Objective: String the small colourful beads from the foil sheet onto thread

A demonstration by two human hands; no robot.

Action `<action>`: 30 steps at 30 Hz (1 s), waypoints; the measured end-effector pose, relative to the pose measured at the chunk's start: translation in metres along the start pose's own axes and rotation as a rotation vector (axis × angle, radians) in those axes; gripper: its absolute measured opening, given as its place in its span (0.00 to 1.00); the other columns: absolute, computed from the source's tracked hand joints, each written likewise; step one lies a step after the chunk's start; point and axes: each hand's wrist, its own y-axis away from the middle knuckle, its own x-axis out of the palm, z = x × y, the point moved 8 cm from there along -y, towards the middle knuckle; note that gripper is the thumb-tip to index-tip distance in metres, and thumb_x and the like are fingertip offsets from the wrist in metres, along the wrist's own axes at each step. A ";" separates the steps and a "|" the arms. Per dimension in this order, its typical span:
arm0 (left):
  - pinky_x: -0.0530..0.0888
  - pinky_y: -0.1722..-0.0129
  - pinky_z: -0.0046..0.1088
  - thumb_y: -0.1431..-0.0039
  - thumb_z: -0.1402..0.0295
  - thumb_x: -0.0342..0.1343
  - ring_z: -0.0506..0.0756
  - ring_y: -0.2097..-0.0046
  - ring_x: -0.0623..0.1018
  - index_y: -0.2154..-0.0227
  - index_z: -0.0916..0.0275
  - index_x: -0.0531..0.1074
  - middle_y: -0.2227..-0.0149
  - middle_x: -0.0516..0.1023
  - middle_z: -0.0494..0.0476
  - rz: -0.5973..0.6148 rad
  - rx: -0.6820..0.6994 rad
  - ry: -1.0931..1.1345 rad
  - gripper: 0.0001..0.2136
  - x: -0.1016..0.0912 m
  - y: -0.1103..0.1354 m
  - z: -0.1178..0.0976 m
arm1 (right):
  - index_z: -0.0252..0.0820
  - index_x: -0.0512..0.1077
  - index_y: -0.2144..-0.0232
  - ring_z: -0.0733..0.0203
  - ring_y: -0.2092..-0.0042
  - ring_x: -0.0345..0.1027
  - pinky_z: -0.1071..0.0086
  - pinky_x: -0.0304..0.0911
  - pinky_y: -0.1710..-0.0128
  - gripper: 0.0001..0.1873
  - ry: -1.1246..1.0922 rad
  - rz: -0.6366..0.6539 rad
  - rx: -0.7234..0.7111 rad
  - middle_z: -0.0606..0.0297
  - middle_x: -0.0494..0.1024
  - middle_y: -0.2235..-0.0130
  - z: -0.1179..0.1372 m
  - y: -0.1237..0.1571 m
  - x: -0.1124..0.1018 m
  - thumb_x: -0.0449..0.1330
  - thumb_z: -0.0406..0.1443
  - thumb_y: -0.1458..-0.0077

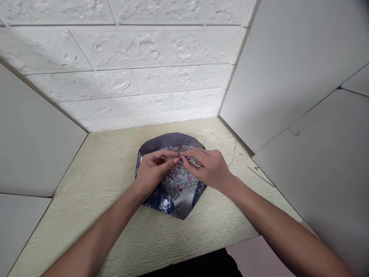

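A: Can any writing be read?

B: None can be made out. Only a rose print (166,202) is seen, on the near edge of the sheet (161,143).

A: What is held?

B: Above the middle of the sheet, a tiny piece (181,156) is pinched by the left hand (152,169) and the right hand (209,165). Their thumbs and forefingers are closed on it and the other fingers are loosely curled. What the piece is cannot be told.

A: And beneath them?

B: Beads (180,181) are heaped on the sheet.

A: The surface, the room?

B: The sheet is laid on a pale wood-grain table (100,173). Thin thread (227,148) is strewn just behind it, to the right. A white brick-textured wall (129,77) is seen behind the sheet, with a grey panel (31,142) to its left.
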 end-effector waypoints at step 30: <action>0.66 0.73 0.20 0.58 0.68 0.70 0.46 0.73 0.70 0.73 0.63 0.77 0.77 0.74 0.49 0.017 0.075 -0.074 0.09 0.004 0.002 -0.008 | 0.39 0.72 0.70 0.71 0.75 0.69 0.76 0.58 0.78 0.09 0.030 0.116 -0.023 0.71 0.78 0.75 0.003 -0.001 0.006 0.53 0.32 0.41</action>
